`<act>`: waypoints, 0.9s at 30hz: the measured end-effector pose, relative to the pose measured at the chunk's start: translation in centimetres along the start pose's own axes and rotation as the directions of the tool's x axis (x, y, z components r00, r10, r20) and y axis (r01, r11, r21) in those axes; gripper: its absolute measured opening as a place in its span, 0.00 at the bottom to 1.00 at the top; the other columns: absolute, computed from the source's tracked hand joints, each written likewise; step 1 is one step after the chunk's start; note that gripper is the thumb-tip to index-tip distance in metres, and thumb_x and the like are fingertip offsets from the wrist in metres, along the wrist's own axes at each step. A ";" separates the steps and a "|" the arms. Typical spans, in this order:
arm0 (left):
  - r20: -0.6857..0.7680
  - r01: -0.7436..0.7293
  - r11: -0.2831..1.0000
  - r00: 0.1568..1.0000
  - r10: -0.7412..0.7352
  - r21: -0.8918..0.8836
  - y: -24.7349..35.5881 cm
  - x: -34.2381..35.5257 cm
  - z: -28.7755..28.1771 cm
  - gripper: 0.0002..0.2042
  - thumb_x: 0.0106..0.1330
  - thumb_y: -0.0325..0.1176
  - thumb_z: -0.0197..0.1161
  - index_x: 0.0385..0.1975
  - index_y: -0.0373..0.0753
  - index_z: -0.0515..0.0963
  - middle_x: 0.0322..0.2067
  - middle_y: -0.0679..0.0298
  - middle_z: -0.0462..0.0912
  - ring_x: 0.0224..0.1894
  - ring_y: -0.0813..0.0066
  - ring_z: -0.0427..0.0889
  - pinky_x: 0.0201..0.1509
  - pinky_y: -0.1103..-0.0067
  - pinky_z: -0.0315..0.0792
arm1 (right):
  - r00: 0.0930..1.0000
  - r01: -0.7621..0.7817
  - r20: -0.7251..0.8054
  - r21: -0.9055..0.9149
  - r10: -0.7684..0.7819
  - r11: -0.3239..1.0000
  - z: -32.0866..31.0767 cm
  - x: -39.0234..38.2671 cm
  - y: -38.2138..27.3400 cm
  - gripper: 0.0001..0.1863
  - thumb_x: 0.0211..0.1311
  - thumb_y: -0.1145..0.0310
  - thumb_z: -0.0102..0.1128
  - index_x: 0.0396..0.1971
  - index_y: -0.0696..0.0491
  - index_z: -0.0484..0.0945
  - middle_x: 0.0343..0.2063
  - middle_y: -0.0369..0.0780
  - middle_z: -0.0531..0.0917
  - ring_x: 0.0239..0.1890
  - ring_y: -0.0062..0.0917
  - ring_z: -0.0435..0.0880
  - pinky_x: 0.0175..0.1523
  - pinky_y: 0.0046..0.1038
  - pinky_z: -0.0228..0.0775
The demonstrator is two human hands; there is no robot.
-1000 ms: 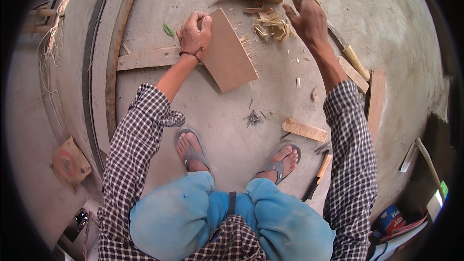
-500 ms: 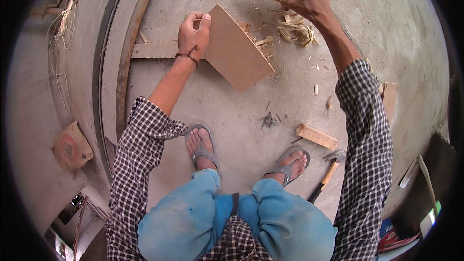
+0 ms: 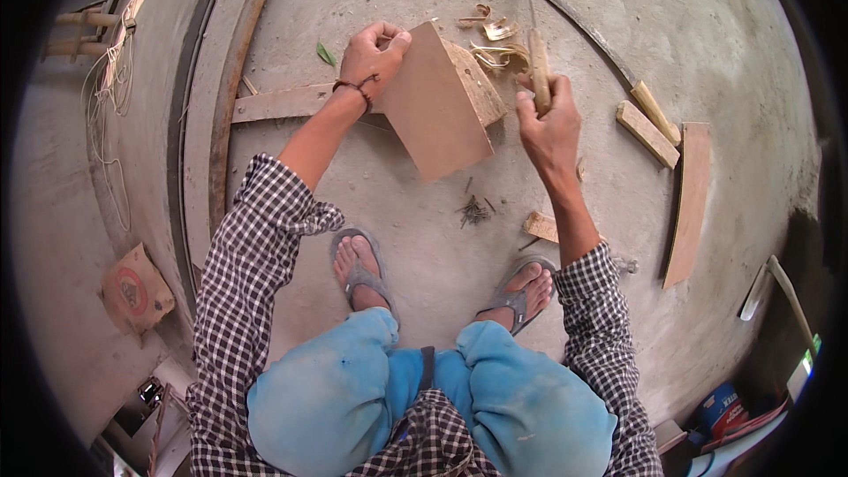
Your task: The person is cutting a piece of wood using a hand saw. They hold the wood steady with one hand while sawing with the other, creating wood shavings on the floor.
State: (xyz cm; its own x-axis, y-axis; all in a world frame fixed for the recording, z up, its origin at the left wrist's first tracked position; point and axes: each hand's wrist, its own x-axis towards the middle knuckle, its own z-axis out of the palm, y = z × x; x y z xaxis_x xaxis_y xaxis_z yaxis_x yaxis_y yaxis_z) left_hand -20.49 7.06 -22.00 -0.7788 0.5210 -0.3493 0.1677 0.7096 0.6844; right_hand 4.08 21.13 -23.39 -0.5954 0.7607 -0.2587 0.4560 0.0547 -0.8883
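Note:
My left hand [image 3: 375, 57] is closed on the upper left edge of a thin brown board [image 3: 437, 115], which is tilted. Behind its right edge shows a rough wooden block [image 3: 477, 84], partly hidden. To the right of the block, my right hand [image 3: 549, 119] is wrapped round the wooden handle of a knife-like tool [image 3: 540, 71]. Its narrow blade points away from me and shows nearly edge-on. Curled wood shavings [image 3: 499, 53] lie between the block and the tool. Several dark nails [image 3: 474, 212] lie in a heap nearer my feet.
A long dark curved tool with a wooden handle [image 3: 655, 112] lies at far right, beside a short wood piece [image 3: 647, 134] and a flat board [image 3: 687, 203]. A hammer head [image 3: 625, 264] shows past my right forearm. A long plank [image 3: 212, 124] lines the left side.
My right hand has come down from the far right with the tool, nearer the board. My left hand has shifted slightly right with the board. The wooden block now shows behind it.

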 end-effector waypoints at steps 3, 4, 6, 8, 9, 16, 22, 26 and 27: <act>-0.006 -0.044 0.998 0.999 0.045 0.042 1.2 0.6 0.8 0.14 0.70 0.44 0.65 0.39 0.38 0.84 0.31 0.64 0.87 0.33 0.78 0.82 0.39 0.76 0.75 | 0.999 0.017 -0.050 0.083 -0.013 0.996 -3.4 -1.9 -1.4 0.13 0.67 0.68 0.64 0.43 0.58 0.72 0.46 0.44 0.90 0.29 0.20 0.81 0.39 0.27 0.75; -0.016 -0.064 0.997 0.998 0.065 0.052 1.9 0.6 1.2 0.14 0.70 0.44 0.64 0.40 0.38 0.84 0.30 0.63 0.87 0.32 0.77 0.82 0.39 0.76 0.76 | 0.997 0.023 -0.077 0.119 -0.014 0.993 -4.3 -2.8 -1.9 0.13 0.68 0.68 0.64 0.43 0.57 0.71 0.46 0.43 0.90 0.28 0.18 0.79 0.38 0.25 0.74; -0.014 -0.064 0.992 0.998 0.066 0.112 3.5 0.4 1.6 0.14 0.70 0.45 0.64 0.40 0.40 0.85 0.34 0.61 0.87 0.38 0.70 0.83 0.45 0.72 0.75 | 0.992 0.035 -0.127 0.197 -0.009 0.980 -5.6 -4.7 -2.8 0.12 0.70 0.67 0.63 0.43 0.56 0.71 0.46 0.42 0.90 0.28 0.14 0.76 0.37 0.22 0.72; -0.103 -0.091 0.958 0.987 0.123 0.271 4.6 -0.1 1.7 0.14 0.70 0.46 0.64 0.41 0.41 0.84 0.41 0.59 0.84 0.46 0.63 0.80 0.54 0.68 0.72 | 0.990 0.053 -0.138 0.201 -0.025 0.978 -6.3 -6.2 -3.9 0.11 0.71 0.67 0.62 0.43 0.56 0.71 0.46 0.42 0.90 0.28 0.13 0.75 0.37 0.20 0.71; -0.175 -0.114 0.913 0.965 0.196 0.392 4.4 -0.4 2.1 0.15 0.70 0.47 0.63 0.41 0.41 0.84 0.45 0.58 0.82 0.52 0.59 0.76 0.60 0.65 0.68 | 0.988 0.060 -0.151 0.201 -0.030 0.978 -6.3 -7.0 -4.3 0.11 0.71 0.68 0.62 0.43 0.56 0.71 0.45 0.42 0.90 0.28 0.12 0.74 0.37 0.19 0.70; -0.331 -0.153 0.811 0.858 0.392 0.565 3.3 -1.4 1.7 0.13 0.71 0.47 0.62 0.42 0.44 0.82 0.50 0.58 0.75 0.58 0.54 0.67 0.65 0.60 0.60 | 0.994 0.104 -0.054 0.266 -0.092 0.959 -5.4 -10.4 -6.1 0.12 0.72 0.65 0.63 0.40 0.56 0.71 0.40 0.41 0.91 0.25 0.12 0.71 0.34 0.19 0.68; -0.309 -0.144 0.837 0.885 0.347 0.528 2.5 -0.9 1.3 0.15 0.68 0.49 0.64 0.42 0.45 0.85 0.50 0.59 0.78 0.58 0.54 0.68 0.65 0.58 0.58 | 0.984 0.177 -0.046 0.430 -0.174 0.886 -5.4 -11.9 -3.3 0.19 0.73 0.53 0.57 0.37 0.55 0.69 0.33 0.45 0.89 0.28 0.17 0.75 0.36 0.24 0.70; -0.147 -0.094 0.828 0.967 0.208 0.553 4.2 -0.3 -0.1 0.16 0.67 0.51 0.64 0.41 0.46 0.86 0.49 0.60 0.83 0.58 0.54 0.69 0.67 0.59 0.54 | 0.996 0.071 0.017 0.475 -0.090 0.877 -7.4 -12.7 -2.8 0.19 0.72 0.54 0.58 0.36 0.56 0.71 0.32 0.44 0.88 0.29 0.17 0.77 0.36 0.23 0.71; -0.121 -0.109 0.811 0.969 0.217 0.575 4.3 -0.2 -0.6 0.16 0.67 0.51 0.64 0.41 0.46 0.87 0.49 0.60 0.84 0.59 0.55 0.69 0.68 0.60 0.53 | 0.995 0.072 0.025 0.464 -0.094 0.883 -7.7 -13.1 -2.9 0.19 0.72 0.54 0.58 0.36 0.57 0.71 0.32 0.43 0.88 0.29 0.17 0.77 0.36 0.23 0.71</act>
State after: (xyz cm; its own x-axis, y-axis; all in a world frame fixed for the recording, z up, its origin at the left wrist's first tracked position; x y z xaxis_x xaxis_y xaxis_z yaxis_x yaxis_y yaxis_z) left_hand -19.95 9.71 -18.59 -0.7915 0.6008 -0.1125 0.5687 0.7913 0.2246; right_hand 15.63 15.95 -14.53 -0.6517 0.7360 -0.1832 0.0527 -0.1970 -0.9790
